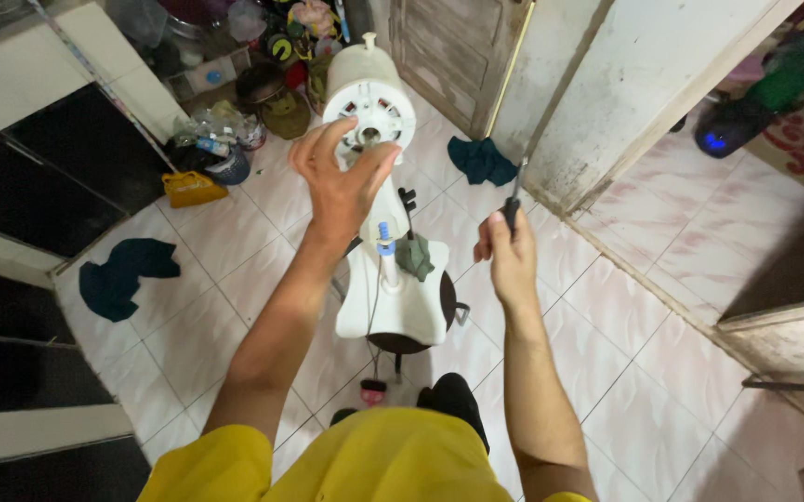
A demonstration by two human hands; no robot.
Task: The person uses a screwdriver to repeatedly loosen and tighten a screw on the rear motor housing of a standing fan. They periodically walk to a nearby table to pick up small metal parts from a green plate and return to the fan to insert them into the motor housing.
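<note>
White fan motor (369, 102) upright; dark screwdriver (514, 200) raised beside it
</note>
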